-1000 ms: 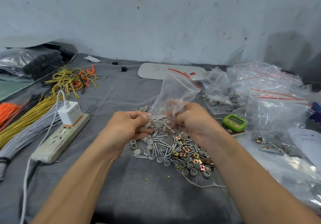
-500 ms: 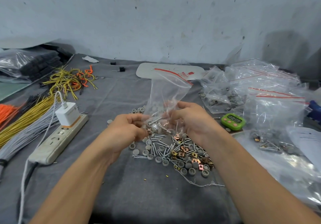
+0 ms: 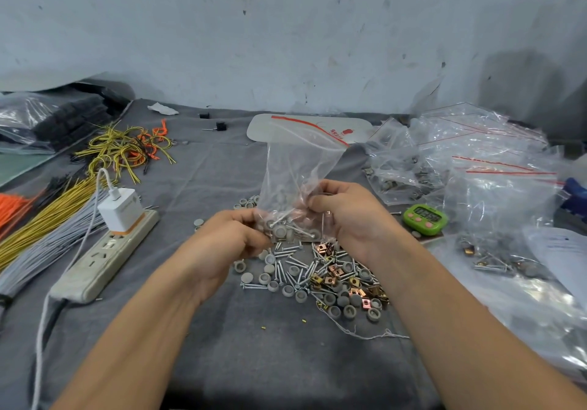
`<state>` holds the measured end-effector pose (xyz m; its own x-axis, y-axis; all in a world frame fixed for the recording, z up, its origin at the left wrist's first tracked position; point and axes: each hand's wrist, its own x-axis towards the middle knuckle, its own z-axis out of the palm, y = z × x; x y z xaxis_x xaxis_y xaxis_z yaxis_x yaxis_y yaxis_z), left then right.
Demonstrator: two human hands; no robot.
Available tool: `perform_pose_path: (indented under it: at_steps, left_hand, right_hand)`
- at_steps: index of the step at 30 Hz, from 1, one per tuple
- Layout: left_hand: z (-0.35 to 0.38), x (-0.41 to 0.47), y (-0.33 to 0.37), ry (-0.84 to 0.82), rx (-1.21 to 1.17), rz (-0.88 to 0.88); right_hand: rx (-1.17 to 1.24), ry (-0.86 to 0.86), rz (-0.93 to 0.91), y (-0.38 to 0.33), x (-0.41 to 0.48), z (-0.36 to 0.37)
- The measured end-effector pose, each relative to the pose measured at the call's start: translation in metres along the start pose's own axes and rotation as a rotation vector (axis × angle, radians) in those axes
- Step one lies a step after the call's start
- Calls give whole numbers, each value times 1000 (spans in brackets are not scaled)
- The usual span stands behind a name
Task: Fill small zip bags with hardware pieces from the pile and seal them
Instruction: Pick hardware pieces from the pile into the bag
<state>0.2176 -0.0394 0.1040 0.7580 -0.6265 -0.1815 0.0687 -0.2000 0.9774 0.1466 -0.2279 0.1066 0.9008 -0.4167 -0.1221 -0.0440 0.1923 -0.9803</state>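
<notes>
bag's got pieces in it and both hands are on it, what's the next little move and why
Probably slide the fingers up to the red zip strip and press it shut. The bag stands upright with screws and caps settled at its bottom, where the left hand and right hand pinch it, while its top looks open.

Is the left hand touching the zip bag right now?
Touching. The head view shows the left hand pinching the lower corner of the zip bag, fingertips pressed on the plastic, while the right hand grips the other side.
</notes>
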Motion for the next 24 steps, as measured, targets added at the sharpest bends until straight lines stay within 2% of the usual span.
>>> perform_pose_path:
  at_steps: [6, 11, 14, 17, 21, 24]
  left_hand:
    - [3, -7, 0, -116, 48, 74]
    - [4, -5, -1, -104, 39, 84]
    - [4, -5, -4, -48, 134, 55]
    - [7, -6, -4, 6, 202, 69]
    - [11, 1, 0, 233, -21, 185]
    - [7, 4, 4, 371, -154, 276]
  right_hand:
    - [24, -46, -39, -3, -4, 2]
    - [-7, -100, -81, -7, -10, 2]
    - [91, -83, -136, -11, -12, 1]
    - [80, -11, -104, -11, -12, 0]
    - [-234, 38, -31, -6, -10, 1]
    - [-263, 56, -100, -5, -11, 3]
